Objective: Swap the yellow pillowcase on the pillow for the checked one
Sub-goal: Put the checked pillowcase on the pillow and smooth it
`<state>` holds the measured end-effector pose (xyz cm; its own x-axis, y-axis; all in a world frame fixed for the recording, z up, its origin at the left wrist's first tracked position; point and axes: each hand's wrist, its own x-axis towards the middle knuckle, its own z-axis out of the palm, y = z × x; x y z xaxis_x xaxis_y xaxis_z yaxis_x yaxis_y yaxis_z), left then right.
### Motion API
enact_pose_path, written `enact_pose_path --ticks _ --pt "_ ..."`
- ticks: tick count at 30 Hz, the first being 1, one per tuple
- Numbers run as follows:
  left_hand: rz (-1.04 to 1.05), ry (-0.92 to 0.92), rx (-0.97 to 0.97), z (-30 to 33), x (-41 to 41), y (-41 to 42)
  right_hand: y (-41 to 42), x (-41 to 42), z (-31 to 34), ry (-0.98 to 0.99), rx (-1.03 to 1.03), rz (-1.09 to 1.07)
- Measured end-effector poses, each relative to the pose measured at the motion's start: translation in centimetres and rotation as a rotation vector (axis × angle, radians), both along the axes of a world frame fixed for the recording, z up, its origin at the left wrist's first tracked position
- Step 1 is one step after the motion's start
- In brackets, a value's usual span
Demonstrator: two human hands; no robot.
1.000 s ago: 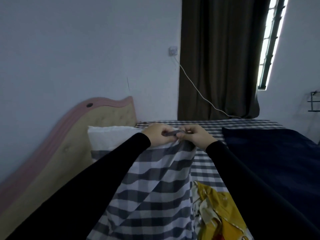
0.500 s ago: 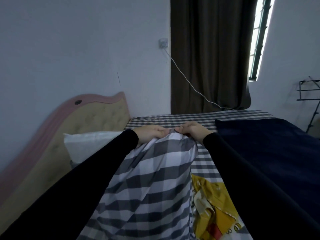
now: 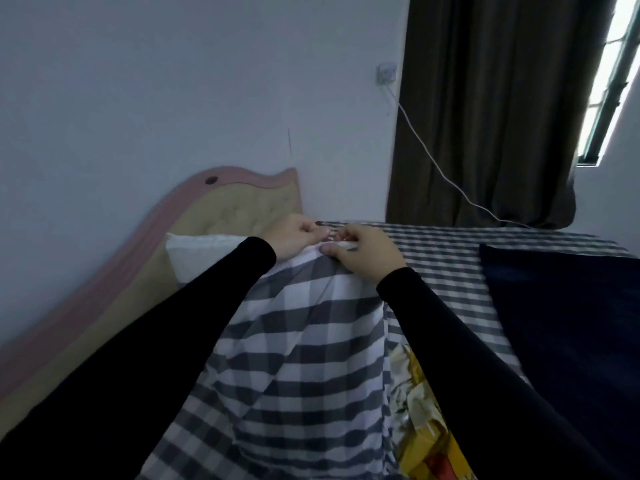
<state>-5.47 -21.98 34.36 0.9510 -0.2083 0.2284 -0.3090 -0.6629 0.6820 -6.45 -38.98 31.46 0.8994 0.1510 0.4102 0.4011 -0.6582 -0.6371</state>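
On the bed, up by the headboard: that's where all the action is.
Checked pillowcase [image 3: 304,341]: pulled over the pillow, lying lengthwise toward the camera, far end bunched up at the hands.
Left hand [image 3: 298,237]: fingers curled, pinching the far edge of the checked fabric.
Right hand [image 3: 363,252]: same deal, thumb and fingers pinching that edge, hands nearly touching each other.
Yellow pillowcase [image 3: 426,420]: already off, crumpled on the checked sheet [image 3: 446,271] just right of the pillow, partly under the right sleeve.
Other pillow [image 3: 204,254]: white, bare, leaning at the headboard [image 3: 221,209].
Step, my guess: closing or tucking the open end of the new case, so pretty much the home stretch.
Next move: probably needs the edge held taut and worked shut, can't tell if it's a zip or a flap.
Also around: dark blue blanket [image 3: 568,323] on the right.
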Motion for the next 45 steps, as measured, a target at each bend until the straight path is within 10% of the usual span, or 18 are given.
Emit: enact_pose_path --ticks 8,15,18,25,31,45 --pt "0.143 0.173 0.418 -0.7 -2.6 9.8 1.0 1.1 0.4 0.101 -0.181 -0.177" --pt "0.124 0.09 0.099 -2.1 -3.3 16.7 8.0 -0.1 2.9 0.006 -0.616 -0.077" --pt "0.044 0.057 0.062 -2.3 -3.4 16.8 13.8 -0.3 2.3 0.055 -0.481 0.217" --pt "0.01 0.071 0.238 -3.7 -2.3 21.7 16.4 1.3 -0.8 -0.041 -0.371 0.156" --pt "-0.1 0.262 0.0 -4.9 -1.8 25.3 15.8 1.5 -2.2 -0.097 -0.386 0.188" --pt "-0.033 -0.179 -0.392 -5.1 -0.1 20.7 14.4 -0.2 0.4 -0.014 -0.3 0.011"
